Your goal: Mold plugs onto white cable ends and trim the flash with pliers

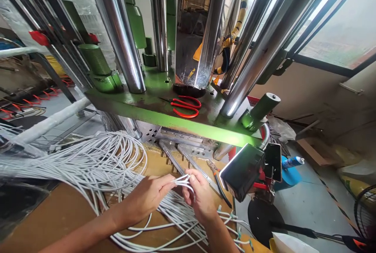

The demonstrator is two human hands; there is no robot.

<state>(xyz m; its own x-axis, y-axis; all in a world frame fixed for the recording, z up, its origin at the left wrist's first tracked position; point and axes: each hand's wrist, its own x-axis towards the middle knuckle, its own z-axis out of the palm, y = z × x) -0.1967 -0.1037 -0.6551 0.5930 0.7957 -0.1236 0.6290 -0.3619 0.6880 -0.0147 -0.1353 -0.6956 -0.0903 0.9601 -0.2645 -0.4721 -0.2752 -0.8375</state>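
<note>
My left hand [148, 196] and my right hand [199, 194] meet over a brown work surface [58, 214], both closed on a small bunch of thin white cables [183, 179]. The left pinches the cable ends from the left; the right wraps around them from the right. A large sheaf of the same white cables [96, 163] fans out to the left and loops under my forearms. Some cables at the lower right carry small teal end pieces [235, 215].
A green press [164, 116] with chrome columns [120, 33] rises right behind the hands; red-handled scissors [185, 107] lie on its plate. A metal mould fixture [182, 143] sits under it, pliers [216, 174] beside it. A black control box [243, 170] stands to the right.
</note>
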